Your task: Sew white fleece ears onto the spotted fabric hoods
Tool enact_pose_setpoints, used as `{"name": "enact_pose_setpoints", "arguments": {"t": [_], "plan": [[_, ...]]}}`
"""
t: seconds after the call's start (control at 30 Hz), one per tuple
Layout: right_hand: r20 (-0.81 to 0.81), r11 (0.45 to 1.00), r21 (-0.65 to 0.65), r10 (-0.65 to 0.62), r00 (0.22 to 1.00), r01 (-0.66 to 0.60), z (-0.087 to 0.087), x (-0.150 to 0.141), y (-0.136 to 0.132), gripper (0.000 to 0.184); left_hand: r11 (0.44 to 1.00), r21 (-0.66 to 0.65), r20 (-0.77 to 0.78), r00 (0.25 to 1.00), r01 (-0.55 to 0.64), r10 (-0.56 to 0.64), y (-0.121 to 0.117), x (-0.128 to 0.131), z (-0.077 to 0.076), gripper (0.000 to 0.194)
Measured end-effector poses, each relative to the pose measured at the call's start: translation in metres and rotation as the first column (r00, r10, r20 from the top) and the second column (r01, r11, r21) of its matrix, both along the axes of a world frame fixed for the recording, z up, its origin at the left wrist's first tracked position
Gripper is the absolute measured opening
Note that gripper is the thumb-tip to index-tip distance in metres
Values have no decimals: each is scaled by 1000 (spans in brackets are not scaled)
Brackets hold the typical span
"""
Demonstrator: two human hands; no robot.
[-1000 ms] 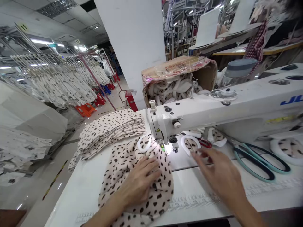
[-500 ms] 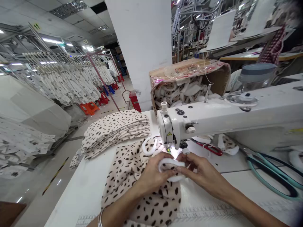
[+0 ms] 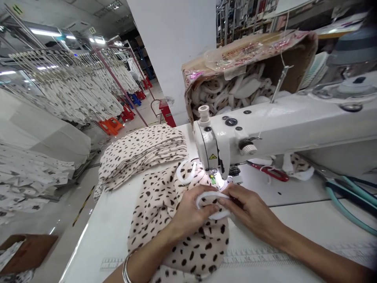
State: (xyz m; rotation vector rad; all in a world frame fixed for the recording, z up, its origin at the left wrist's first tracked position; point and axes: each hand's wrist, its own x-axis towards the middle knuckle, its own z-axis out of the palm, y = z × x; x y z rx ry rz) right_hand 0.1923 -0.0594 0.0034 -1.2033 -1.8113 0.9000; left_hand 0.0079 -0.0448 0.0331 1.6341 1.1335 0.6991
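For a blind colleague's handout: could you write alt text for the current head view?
A person's left hand and right hand hold a white-edged spotted piece over spotted cloth, before a sewing machine. A cloth stack lies left of it; a box of white and spotted material sits behind.

Left of the spotted fabric [image 3: 156, 204], bare surface [image 3: 110, 218] is leaving passage; ahead, the fabric stack [image 3: 141, 153] and sewing machine [image 3: 279, 127] are blocking.

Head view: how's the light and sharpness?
In the head view, lamplight whitens a patch beneath the sewing machine; left hand and right hand, holding the white-rimmed piece, look fairly sharp; ruler markings fade toward the right edge; the upper-right corner darkens.
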Motion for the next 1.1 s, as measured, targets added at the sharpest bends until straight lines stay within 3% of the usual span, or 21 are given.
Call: {"name": "enact_pose_setpoints", "arguments": {"t": [0.1,0.17,0.33,0.47,0.57,0.67,0.77,0.87,1.1], "plan": [[-5,1000,20,10,1000,-10,-2,0,2,30,991,135,-133,991,22,-4,-1,0,0,10],[-19,1000,-2,10,1000,-10,-1,0,2,30,988,151,-146,989,11,12,-2,1,2,7],[-55,994,-78,78,995,-82,6,1,-1,30,994,-105,31,999,-33,37,1,2,10,13],[-5,995,66,81,997,-80,7,2,1,35,999,-46,20,1000,22,-21,5,-1,18,13],[93,985,171,-25,995,9,5,1,-6,33,999,7,-56,997,44,-43,9,-4,23,13],[247,902,431,-156,956,36,-1,-4,-25,24,998,44,-160,987,39,-32,15,-9,22,12],[352,797,598,-160,922,-89,-11,-7,-48,26,990,90,-348,934,113,-75,20,-12,16,9],[398,780,608,-136,907,-150,-23,-7,-63,26,972,150,-464,881,181,-92,21,-11,13,12],[324,804,595,-219,920,-18,-30,-14,-68,26,980,117,-449,889,161,-92,19,-1,5,10]]}}
